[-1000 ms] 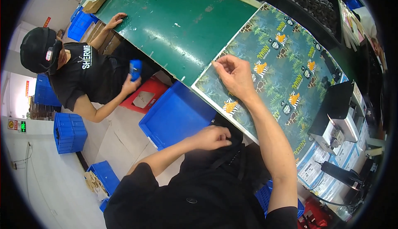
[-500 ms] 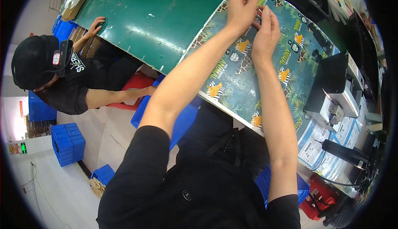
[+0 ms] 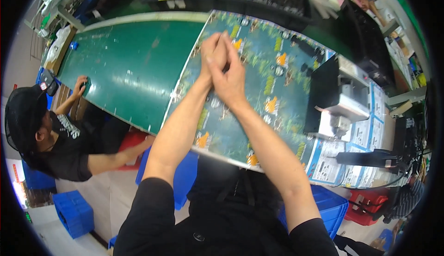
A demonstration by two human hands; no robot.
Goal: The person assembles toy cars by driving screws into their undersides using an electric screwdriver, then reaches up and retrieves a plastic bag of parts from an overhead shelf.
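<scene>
Above a mat printed with jungle leaves and animals [image 3: 240, 121], my two hands are pressed together near its left side. My left hand [image 3: 212, 54] is closed, its fingers largely covered. Against it lies my right hand [image 3: 232, 81], with its thumb across the left hand near the wrist and its fingers wrapped over the far side. Whether anything is between the palms is hidden. Several small black parts [image 3: 305, 47] lie on the mat's far right part, out of reach of both hands.
A black-and-white machine [image 3: 349, 103] stands at the mat's right edge, with a dark power screwdriver [image 3: 367, 159] nearer me. Left of the mat runs a green tabletop [image 3: 129, 66]. A co-worker in a black cap [image 3: 25, 117] sits there. Blue crates [image 3: 76, 214] stand below.
My hands were slightly apart with fingertips close together; now they are clasped against each other. The view has shifted, showing more of the dark trays behind the table.
</scene>
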